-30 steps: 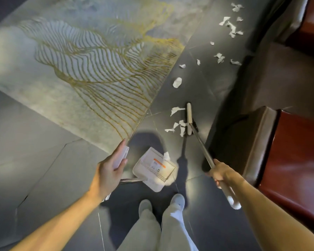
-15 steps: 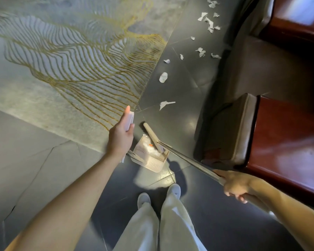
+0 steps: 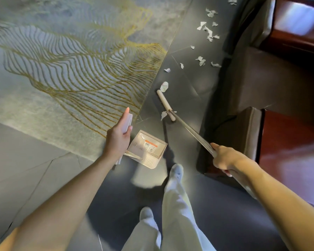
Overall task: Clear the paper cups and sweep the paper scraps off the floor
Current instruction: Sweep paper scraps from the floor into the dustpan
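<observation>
My left hand (image 3: 118, 137) grips the white handle of a white dustpan (image 3: 149, 150), whose tray sits low over the dark floor just right of the hand. My right hand (image 3: 223, 157) grips the metal pole of a broom; its pale head (image 3: 166, 105) lies on the floor ahead of the dustpan. One paper scrap (image 3: 163, 115) lies against the broom head's near end, and a larger scrap (image 3: 164, 86) sits at its far tip. Several more scraps (image 3: 208, 32) are scattered farther up the dark floor. No paper cup is visible.
A grey rug with gold lines (image 3: 71, 60) covers the floor to the left, its edge running beside the dustpan. Dark leather seats with red wooden frames (image 3: 288, 147) stand along the right. My feet in pale trousers (image 3: 174, 178) stand just behind the dustpan.
The broom head, which was at the dustpan's mouth half a second ago, has swung forward to the scraps farther up the floor. My right hand rose with the pole. The dustpan stays beside my left hand.
</observation>
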`<state>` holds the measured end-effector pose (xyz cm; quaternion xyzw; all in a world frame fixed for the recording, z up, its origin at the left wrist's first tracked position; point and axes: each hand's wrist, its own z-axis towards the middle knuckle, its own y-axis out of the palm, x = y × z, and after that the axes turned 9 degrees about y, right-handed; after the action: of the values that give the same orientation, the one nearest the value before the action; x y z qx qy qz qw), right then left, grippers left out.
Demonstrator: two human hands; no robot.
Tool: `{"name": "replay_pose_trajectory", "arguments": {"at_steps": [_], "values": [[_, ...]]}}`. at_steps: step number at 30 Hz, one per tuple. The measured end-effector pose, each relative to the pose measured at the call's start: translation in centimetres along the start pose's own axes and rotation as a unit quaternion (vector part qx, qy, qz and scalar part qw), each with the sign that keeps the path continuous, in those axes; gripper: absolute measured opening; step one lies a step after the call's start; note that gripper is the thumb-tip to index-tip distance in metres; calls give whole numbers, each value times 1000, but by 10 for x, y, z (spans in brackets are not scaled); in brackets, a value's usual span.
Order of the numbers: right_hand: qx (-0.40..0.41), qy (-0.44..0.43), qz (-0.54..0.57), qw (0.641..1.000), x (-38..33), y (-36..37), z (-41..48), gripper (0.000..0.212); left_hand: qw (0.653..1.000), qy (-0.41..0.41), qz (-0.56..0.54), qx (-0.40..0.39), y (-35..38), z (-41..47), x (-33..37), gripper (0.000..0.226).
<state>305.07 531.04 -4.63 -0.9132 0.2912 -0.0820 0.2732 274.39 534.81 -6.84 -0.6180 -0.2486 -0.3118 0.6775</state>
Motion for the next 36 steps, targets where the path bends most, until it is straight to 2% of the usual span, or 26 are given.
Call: {"name": "replay_pose_trajectory", "arguments": {"at_steps": [6, 9, 12, 15, 20, 23, 29, 36], "values": [[14, -2, -5, 1000, -62, -71, 84, 77, 1000, -23, -1, 4, 23, 102, 0, 59], [-6, -9, -21, 1000, -84, -98, 126, 77, 1000, -22, 22, 6, 38, 155, 4, 58], [-83, -40, -5, 996, -99, -115, 141, 65, 999, -34, 22, 25, 53, 188, 6, 58], [-177, -37, 23, 983, -94, -135, 136, 57, 999, -29, 20, 22, 61, 212, 6, 57], [-244, -11, 66, 968, -78, -190, 136, 75, 999, -53, -10, 8, 62, 249, 4, 57], [-218, -33, 49, 974, -89, -221, 135, 81, 997, -66, -43, 12, 65, 270, 2, 57], [-155, -62, 83, 982, -144, -284, 162, 72, 997, -64, -48, 23, 72, 329, -2, 60], [-52, -56, 71, 995, -202, -317, 240, 68, 997, -53, -54, 15, 91, 412, -6, 59]]}}
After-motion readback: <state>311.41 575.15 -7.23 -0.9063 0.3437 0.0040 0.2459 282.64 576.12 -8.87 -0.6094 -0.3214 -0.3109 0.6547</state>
